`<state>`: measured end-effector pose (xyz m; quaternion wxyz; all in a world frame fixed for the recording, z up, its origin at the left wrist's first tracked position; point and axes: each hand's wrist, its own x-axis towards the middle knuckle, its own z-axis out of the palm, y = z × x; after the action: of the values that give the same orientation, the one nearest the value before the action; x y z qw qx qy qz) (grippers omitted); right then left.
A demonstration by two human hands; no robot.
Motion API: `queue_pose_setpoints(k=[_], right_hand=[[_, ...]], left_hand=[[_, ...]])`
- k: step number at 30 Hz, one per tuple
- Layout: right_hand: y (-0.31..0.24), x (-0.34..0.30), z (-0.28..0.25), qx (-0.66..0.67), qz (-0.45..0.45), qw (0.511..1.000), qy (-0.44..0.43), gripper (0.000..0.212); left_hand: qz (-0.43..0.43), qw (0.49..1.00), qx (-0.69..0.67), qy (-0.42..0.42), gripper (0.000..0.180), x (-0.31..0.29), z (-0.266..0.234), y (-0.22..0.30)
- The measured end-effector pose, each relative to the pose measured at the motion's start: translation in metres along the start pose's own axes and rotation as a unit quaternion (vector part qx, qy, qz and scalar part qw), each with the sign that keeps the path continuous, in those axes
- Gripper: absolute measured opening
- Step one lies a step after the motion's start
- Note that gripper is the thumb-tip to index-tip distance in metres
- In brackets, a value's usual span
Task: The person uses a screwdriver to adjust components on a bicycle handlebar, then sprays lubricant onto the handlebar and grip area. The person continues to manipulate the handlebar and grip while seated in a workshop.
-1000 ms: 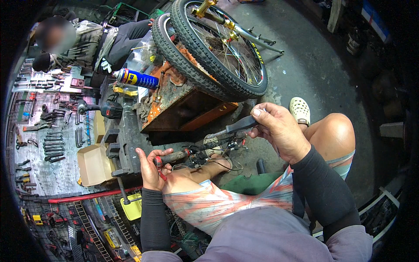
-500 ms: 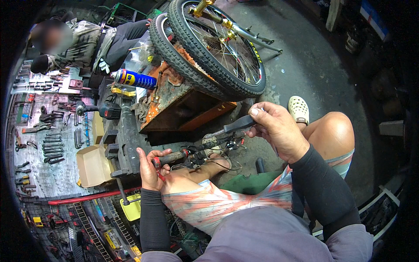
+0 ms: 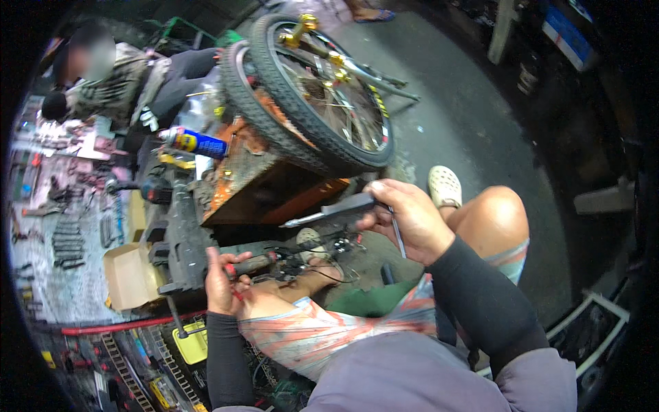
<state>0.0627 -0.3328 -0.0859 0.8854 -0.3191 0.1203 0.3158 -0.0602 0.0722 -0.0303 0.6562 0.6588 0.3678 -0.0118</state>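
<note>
Head view: the one view here, smeared by blur at the left.
Right hand [image 3: 427, 225]: its grip is closed on a screwdriver [image 3: 351, 204], thumb pressing the handle's butt, presumably so the shaft stays free and can be steered.
Screwdriver: in front of the knees, shaft pointing left above the handlebar [image 3: 255, 264]; the tip is too blurred to read.
Thin metal rod [image 3: 398, 237]: hangs down across the right fingers, perhaps tucked there to keep it handy; its upper end is hidden.
Left hand [image 3: 220, 285]: palm up, fingers half curled at the handlebar's near end, seemingly to steady it; I cannot tell whether this grip is firmly closed.
Handlebar: lies above the left leg, its far part lost among dark cables [image 3: 328, 248].
Red piece: by the left palm, too small to identify.
Bench [image 3: 187, 230]: dark, beside the left knee, with an open cardboard box [image 3: 129, 280] near its edge.
Wheels [image 3: 266, 82]: overlapping on an orange-topped cabinet [image 3: 226, 189], probably parked off the floor; the front one partly covers the other.
Spray can [image 3: 207, 145]: lying tilted by the cabinet.
Co-worker [image 3: 113, 96]: upper left, hands hard to make out.
</note>
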Motion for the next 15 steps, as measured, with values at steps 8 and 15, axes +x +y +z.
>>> queue_pose_setpoints(k=[8, 15], right_hand=[[-0.002, 0.0, 0.002, 0.02, -0.004, 1.0, 0.002, 0.02], [0.0, -0.002, 0.001, -0.001, -0.005, 1.0, 0.007, 0.022]], left_hand=[[0.009, 0.999, 0.035, -0.034, 0.03, -0.013, 0.005, -0.004], [0.012, 1.0, 0.005, 0.025, 0.025, -0.044, -0.003, -0.034]])
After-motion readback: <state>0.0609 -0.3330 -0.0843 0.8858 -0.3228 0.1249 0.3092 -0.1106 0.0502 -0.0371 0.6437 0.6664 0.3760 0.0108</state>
